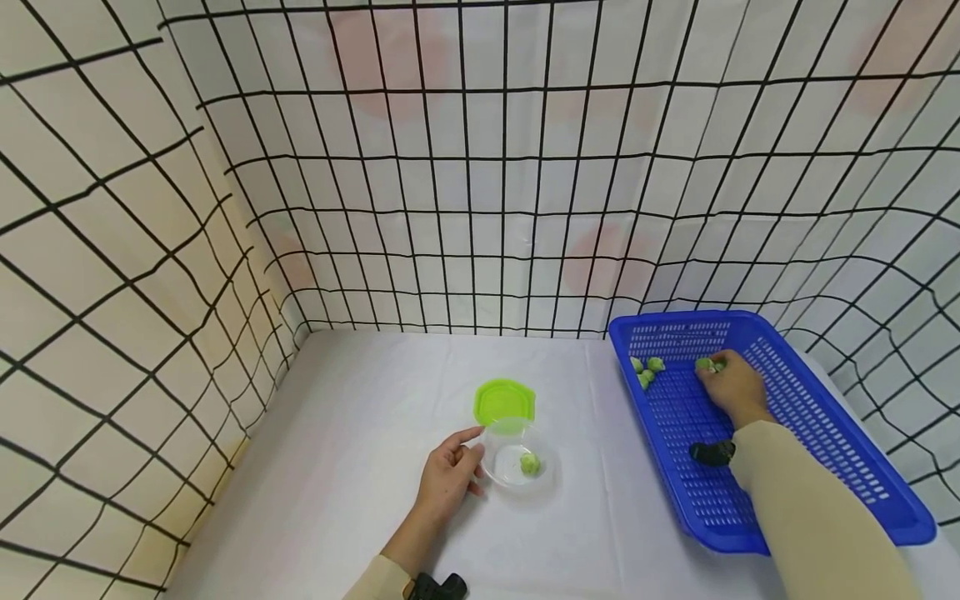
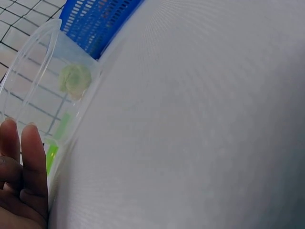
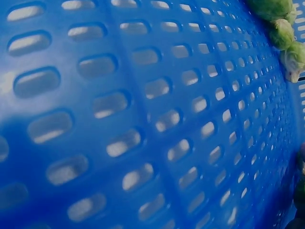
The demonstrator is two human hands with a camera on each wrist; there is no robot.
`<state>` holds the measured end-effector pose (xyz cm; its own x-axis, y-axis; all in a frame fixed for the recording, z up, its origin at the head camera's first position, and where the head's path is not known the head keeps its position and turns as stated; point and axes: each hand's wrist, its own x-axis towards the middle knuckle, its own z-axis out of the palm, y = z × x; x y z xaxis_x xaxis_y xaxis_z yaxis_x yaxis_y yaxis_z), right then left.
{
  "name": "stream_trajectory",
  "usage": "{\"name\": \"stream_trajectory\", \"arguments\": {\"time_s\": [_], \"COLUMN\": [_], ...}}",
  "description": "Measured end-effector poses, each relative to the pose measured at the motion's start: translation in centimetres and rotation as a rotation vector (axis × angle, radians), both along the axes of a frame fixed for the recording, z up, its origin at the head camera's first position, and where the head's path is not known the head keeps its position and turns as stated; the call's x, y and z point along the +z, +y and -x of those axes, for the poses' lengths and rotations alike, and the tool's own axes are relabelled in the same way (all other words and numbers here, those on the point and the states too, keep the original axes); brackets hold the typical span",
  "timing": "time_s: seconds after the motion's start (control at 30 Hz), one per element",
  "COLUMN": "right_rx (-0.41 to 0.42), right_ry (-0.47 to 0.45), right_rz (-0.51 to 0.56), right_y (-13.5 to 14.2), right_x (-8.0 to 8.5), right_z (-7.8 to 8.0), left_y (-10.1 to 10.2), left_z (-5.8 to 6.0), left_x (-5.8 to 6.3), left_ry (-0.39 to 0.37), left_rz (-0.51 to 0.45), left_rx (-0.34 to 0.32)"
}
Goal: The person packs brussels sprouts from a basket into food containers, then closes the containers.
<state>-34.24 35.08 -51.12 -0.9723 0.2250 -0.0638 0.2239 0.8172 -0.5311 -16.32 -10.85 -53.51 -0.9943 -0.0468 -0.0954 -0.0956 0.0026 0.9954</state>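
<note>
My left hand (image 1: pixel 444 479) is beside a clear plastic bowl (image 1: pixel 491 475), with loosely extended fingers touching its left side. In the left wrist view, fingertips (image 2: pixel 32 143) rest right at the bowl's wall. A single Brussels sprout (image 1: pixel 530 464) lies inside the bowl. Behind the bowl is its bright green lid (image 1: pixel 504 400), partly overlapped by the rim. My right hand (image 1: pixel 735 385) reaches into a blue basket (image 1: pixel 675 417) and pinches a Brussels sprout (image 1: pixel 703 364) with its fingertips. The right wrist view hardly shows this hand.
Several more Brussels sprouts (image 1: pixel 647 377) sit in the basket's far left corner, also seen as sprouts (image 3: pixel 282 34) in the right wrist view. A white cloth covers the table (image 1: pixel 360 433). Black wire grid panels (image 1: pixel 465 183) stand around the back and sides.
</note>
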Motion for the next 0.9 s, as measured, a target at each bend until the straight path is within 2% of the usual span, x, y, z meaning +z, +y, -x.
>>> {"name": "stream_trajectory", "arguments": {"time_s": [0.33,0.63,0.77,0.9], "right_rx": [-0.002,-0.008,-0.017,0.024], "right_ry": [0.02,0.028,0.024,0.027], "right_rz": [0.011,0.05,0.082,0.097], "right_y": [-0.5,-0.7,-1.2,-2.0], "right_x": [0.5,0.6,1.1,2.1], "right_z": [-0.5,0.0,0.2,0.5], "left_y": [0.1,0.2,0.2,0.1], "left_z": [0.0,0.2,0.2,0.2], "left_x": [0.0,0.0,-0.1,-0.1], "left_ry": [-0.024,-0.014,-0.026,-0.027], "left_rz": [-0.014,-0.008,-0.015,-0.018], "left_rx": [-0.005,-0.005,-0.001,0.003]}}
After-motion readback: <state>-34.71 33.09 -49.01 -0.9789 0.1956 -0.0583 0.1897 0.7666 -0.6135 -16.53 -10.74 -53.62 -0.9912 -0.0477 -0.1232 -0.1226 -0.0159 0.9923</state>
